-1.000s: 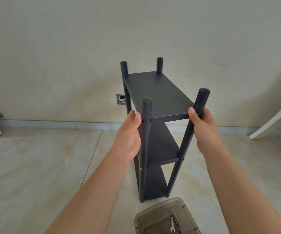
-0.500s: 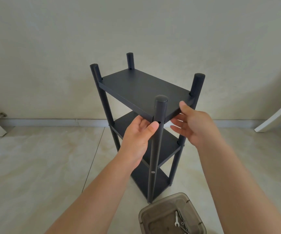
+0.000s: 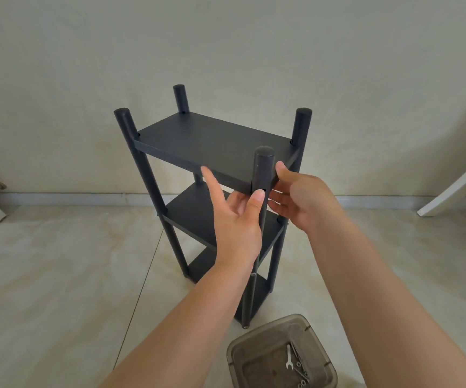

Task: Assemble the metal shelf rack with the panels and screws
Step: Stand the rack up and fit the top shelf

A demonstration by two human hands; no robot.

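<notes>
A black metal rack stands upright on the tiled floor, with three panels fixed between four round posts. Its nearest post points toward me. My left hand is under the front edge of the top panel: the index finger lies straight along that edge and the thumb tip touches the nearest post. My right hand is just right of the same post and pinches the top panel's short edge, thumb above and fingers below.
A smoky plastic container sits on the floor by the rack's near foot, holding a small wrench and several screws. A white furniture leg leans in at the right. A wall and baseboard stand close behind the rack.
The rack has turned, so its long side now faces more toward me. Both hands left the front posts and moved to the top panel by the nearest post.
</notes>
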